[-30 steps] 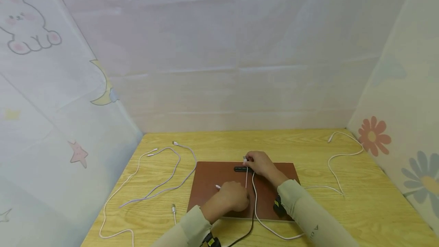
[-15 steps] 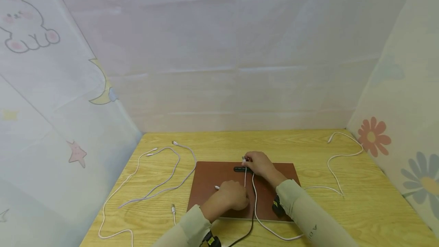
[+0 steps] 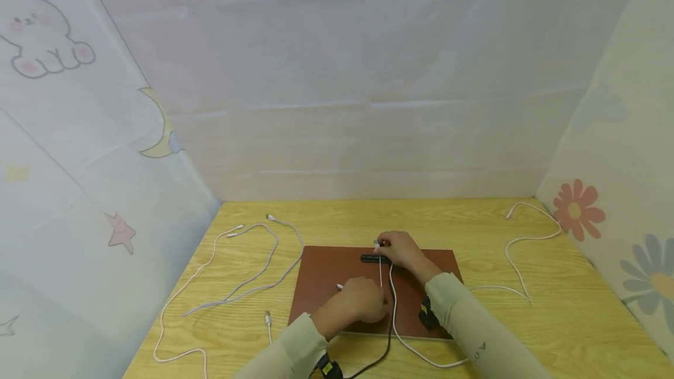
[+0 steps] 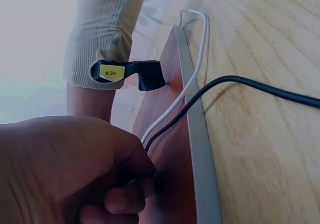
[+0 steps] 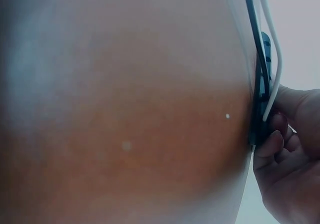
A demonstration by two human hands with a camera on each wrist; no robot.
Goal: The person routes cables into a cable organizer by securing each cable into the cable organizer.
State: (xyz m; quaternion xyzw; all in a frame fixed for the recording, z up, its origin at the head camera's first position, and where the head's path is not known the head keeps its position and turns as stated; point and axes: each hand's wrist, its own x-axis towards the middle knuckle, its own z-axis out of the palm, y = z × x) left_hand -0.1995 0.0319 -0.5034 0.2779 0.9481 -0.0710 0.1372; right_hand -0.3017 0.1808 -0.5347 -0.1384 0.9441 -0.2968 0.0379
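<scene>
My right hand pinches a white USB cable just below its metal plug, at the far side of the brown board. Beside those fingers a black slotted cable holder lies on the board. The cable runs taut down to my left hand, whose curled fingers hold its lower part; a white connector end sticks out to the left. In the right wrist view, the fingers touch the end of the black holder. The left palm hides most of the cable it grips.
A black cable and another white cable run from the holder over the board's near edge. Several white and pale lilac cables lie on the wooden table at left; a white cable curves at right. Printed sheets stand behind and beside the table.
Both hands keep their grip on the white USB cable and hardly move over the board. The head view shifts slightly.
</scene>
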